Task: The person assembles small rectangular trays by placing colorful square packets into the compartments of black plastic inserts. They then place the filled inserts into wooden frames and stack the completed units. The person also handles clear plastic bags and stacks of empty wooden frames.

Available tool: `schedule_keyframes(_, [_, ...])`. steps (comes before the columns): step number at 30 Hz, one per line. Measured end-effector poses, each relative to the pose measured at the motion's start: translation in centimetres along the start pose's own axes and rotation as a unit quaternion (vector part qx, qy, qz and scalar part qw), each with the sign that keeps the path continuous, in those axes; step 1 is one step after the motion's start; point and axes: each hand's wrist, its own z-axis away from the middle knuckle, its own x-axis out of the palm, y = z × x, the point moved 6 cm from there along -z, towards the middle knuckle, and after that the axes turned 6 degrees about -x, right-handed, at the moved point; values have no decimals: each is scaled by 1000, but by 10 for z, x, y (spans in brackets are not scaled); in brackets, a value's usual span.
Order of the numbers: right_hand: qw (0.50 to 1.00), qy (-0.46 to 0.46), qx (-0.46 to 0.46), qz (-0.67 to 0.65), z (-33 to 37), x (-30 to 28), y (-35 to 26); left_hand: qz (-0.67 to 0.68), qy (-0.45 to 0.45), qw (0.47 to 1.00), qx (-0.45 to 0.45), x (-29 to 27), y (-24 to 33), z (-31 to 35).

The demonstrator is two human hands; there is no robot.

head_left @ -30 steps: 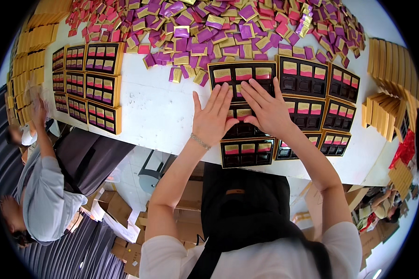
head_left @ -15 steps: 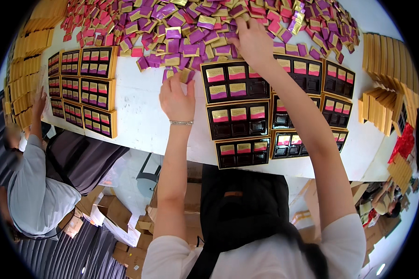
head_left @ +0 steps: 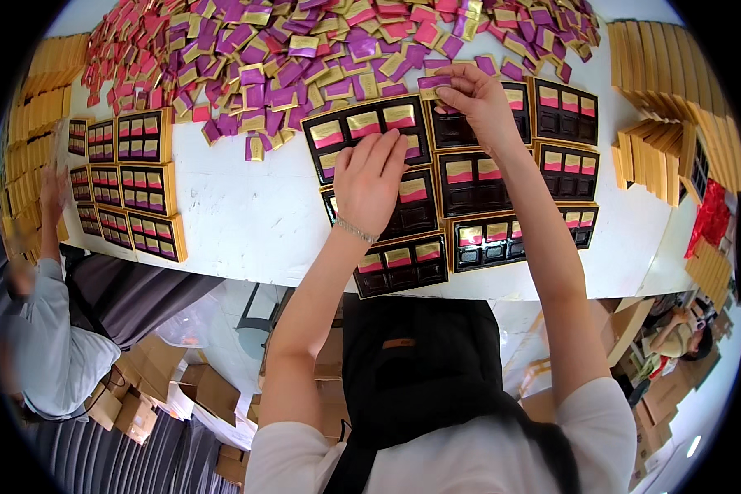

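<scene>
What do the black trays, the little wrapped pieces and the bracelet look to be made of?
Black trays: probably glossy moulded plastic, given the bright reflections. Wrapped pieces: seemingly foil or coated paper, from their metallic gold sheen. Bracelet: likely silvery metal, judging by its glint.

Brown cartons (head_left: 158,362) — lower left, red material (head_left: 709,219)

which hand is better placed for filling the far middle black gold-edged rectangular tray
Probably the right hand: it seems to pinch a purple-and-gold rectangular packet by that tray's far edge; the left hand is over other trays.
</scene>
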Motion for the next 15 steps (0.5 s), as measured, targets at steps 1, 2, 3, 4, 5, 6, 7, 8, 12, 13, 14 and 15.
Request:
schedule_keyframes(1, [999, -10, 12, -39, 3, -2, 0, -15, -5, 1000, 15, 3, 5, 4])
schedule_keyframes(2, [998, 1, 28, -49, 5, -6, 1, -23, -49, 998, 29, 14, 8, 12])
schedule_keyframes(3, [997, 16, 42, -63, 7, -8, 1, -36, -70, 997, 24, 17, 12, 15])
schedule_keyframes(4, [995, 31, 56, -77, 8, -10, 2, -50, -91, 994, 20, 19, 15, 18])
schedule_keyframes(5, [992, 46, 70, -91, 9, -13, 3, -64, -112, 992, 15, 23, 17, 20])
schedule_keyframes(6, [992, 51, 57, -101, 10, -15, 2, -66, -132, 989, 11, 26, 16, 23])
schedule_keyframes(7, [995, 46, 59, -66, 13, -18, 1, -76, -135, 988, 14, 27, 16, 25])
schedule_keyframes(8, [997, 40, 61, -31, 16, -21, -3, -86, -137, 987, 17, 27, 16, 25])
schedule_keyframes(12, [874, -143, -126, 447, 27, -10, -47, -65, -94, 993, 0, 10, 13, 10])
schedule_keyframes(13, [756, -204, -200, 590, 36, 0, -55, -57, -75, 996, -2, 7, 9, 4])
schedule_keyframes(14, [720, -225, -245, 609, 41, 6, -57, -59, -34, 998, -20, 4, 1, -7])
schedule_keyframes(15, [702, -252, -262, 612, 43, 10, -53, -64, -17, 997, -46, -1, -8, -23])
